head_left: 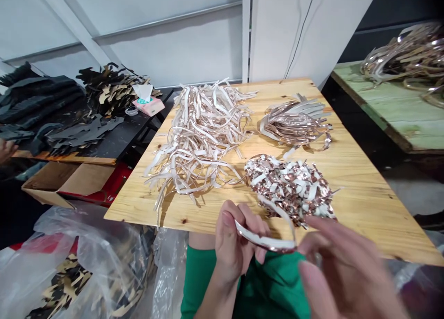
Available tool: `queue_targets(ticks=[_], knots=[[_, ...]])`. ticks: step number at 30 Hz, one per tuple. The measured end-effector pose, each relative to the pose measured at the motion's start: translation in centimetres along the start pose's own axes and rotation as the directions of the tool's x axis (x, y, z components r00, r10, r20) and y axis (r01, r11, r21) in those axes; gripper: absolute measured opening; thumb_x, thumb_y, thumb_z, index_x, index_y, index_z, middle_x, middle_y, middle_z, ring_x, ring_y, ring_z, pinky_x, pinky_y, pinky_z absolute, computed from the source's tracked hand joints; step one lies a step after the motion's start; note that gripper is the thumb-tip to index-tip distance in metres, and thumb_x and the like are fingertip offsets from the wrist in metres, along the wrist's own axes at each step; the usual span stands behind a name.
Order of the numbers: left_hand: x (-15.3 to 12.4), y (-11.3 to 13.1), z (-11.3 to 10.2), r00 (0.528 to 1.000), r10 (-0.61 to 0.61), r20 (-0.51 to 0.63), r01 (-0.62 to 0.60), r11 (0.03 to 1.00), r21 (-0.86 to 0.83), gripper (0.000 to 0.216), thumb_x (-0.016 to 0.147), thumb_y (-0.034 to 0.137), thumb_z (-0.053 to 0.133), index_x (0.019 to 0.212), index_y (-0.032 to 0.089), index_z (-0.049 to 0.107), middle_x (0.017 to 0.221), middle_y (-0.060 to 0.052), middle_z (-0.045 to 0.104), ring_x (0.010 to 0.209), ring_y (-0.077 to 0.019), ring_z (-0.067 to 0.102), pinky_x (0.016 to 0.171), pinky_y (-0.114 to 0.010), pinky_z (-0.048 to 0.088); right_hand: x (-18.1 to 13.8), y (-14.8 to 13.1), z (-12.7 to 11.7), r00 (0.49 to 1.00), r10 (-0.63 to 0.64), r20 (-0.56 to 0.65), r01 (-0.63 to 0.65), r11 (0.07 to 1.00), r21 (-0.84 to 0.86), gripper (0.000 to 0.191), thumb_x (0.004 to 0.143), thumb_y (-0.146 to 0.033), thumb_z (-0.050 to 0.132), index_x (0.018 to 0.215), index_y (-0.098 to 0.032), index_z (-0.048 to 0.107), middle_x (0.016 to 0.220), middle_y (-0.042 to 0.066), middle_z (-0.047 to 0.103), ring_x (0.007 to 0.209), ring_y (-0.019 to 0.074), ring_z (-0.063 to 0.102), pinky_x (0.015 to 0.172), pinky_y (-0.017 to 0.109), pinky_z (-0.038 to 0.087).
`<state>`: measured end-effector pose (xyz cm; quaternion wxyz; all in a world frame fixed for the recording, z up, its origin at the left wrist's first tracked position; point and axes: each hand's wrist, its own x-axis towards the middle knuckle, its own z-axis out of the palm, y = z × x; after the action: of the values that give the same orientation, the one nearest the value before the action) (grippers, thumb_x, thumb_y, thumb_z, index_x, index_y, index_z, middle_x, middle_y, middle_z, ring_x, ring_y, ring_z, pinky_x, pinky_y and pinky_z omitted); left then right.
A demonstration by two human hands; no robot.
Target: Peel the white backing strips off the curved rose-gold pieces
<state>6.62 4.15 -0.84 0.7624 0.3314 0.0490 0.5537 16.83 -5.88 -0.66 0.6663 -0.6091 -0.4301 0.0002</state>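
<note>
Metallic-faced strip, white on one face and rose-gold on the other, bent into a loop. One end is pinched by the left hand, thumb and fingers clenched on it, just over the near edge of the pine worktop. Right hand open, fingers spread, blurred, just beside the strip's far end; no grip seen. On the worktop: mound of chopped flakes at 12 o'clock, almost touching the loop; coiled coppery strips at 1 o'clock; large heap of long pale strips at 11 o'clock. Clear plastic bag of dark scraps at 8 o'clock. Green shirt at 6 o'clock.
</note>
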Motion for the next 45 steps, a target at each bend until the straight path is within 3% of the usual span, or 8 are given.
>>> queue_targets(ticks=[2, 5, 15, 27, 36, 45], knots=[[-0.1, -0.1, 0.2, 1.0, -0.027, 0.01, 0.027, 1.0, -0.003, 0.044, 0.121, 0.047, 0.043, 0.086, 0.022, 0.046, 0.073, 0.007, 0.048, 0.047, -0.0067, 0.041, 0.06, -0.018, 0.049, 0.4, -1.3, 1.5, 0.98, 0.007, 0.199, -0.007, 1.0, 0.0, 0.039, 0.099, -0.005, 0.075, 0.13, -0.027, 0.082, 0.119, 0.007, 0.081, 0.099, 0.0247, 0.078, 0.083, 0.038, 0.062], [-0.2, 0.0, 0.2, 0.999, -0.03, 0.025, 0.03, 0.999, 0.011, 0.042, 0.123, 0.045, 0.038, 0.088, 0.023, 0.048, 0.075, 0.006, 0.052, 0.046, -0.0069, 0.038, 0.051, -0.017, 0.041, 1.4, -1.4, 2.2, 0.955, -0.024, 0.295, 0.01, 0.999, 0.048, 0.03, 0.099, -0.001, 0.074, 0.115, -0.024, 0.082, 0.106, 0.003, 0.081, 0.093, 0.0186, 0.078, 0.082, 0.03, 0.063], [-0.2, 0.1, 0.3, 0.999, -0.018, 0.027, 0.017, 0.998, 0.058, 0.043, 0.123, 0.044, 0.037, 0.087, 0.022, 0.046, 0.075, 0.006, 0.055, 0.044, -0.0059, 0.042, 0.057, -0.018, 0.048, 1.2, -0.9, 1.9, 0.962, -0.038, 0.27, 0.013, 0.995, 0.095, 0.029, 0.097, 0.002, 0.074, 0.113, -0.022, 0.081, 0.102, 0.003, 0.078, 0.092, 0.0173, 0.074, 0.08, 0.03, 0.061], [-0.2, -0.4, 0.0, 1.0, 0.019, 0.016, -0.02, 0.999, 0.037, 0.043, 0.12, 0.049, 0.047, 0.085, 0.023, 0.049, 0.073, 0.006, 0.05, 0.043, -0.0072, 0.039, 0.049, -0.017, 0.048, 1.7, -1.5, 1.7, 0.96, -0.096, 0.263, 0.064, 0.99, 0.129, 0.03, 0.093, 0.001, 0.073, 0.113, -0.019, 0.081, 0.095, 0.005, 0.076, 0.087, 0.021, 0.069, 0.072, 0.035, 0.058], [-0.5, -0.2, -0.2, 0.996, 0.066, 0.051, -0.07, 0.995, 0.066, 0.042, 0.123, 0.046, 0.039, 0.088, 0.023, 0.047, 0.074, 0.006, 0.05, 0.045, -0.0075, 0.041, 0.054, -0.02, 0.048, 1.9, -2.3, 2.4, 0.97, -0.127, 0.209, 0.093, 0.982, 0.164, 0.035, 0.089, 0.003, 0.072, 0.113, -0.021, 0.082, 0.085, 0.003, 0.073, 0.076, 0.0198, 0.066, 0.06, 0.034, 0.055], [-0.5, 0.0, -0.1, 0.997, 0.065, 0.05, -0.068, 0.995, 0.072, 0.043, 0.122, 0.047, 0.042, 0.086, 0.023, 0.047, 0.072, 0.007, 0.051, 0.043, -0.0076, 0.042, 0.051, -0.02, 0.046, 2.0, -2.2, 2.5, 0.971, -0.13, 0.2, 0.094, 0.979, 0.179, 0.034, 0.087, 0.005, 0.074, 0.111, -0.018, 0.082, 0.087, 0.003, 0.073, 0.078, 0.0191, 0.066, 0.062, 0.034, 0.055]])
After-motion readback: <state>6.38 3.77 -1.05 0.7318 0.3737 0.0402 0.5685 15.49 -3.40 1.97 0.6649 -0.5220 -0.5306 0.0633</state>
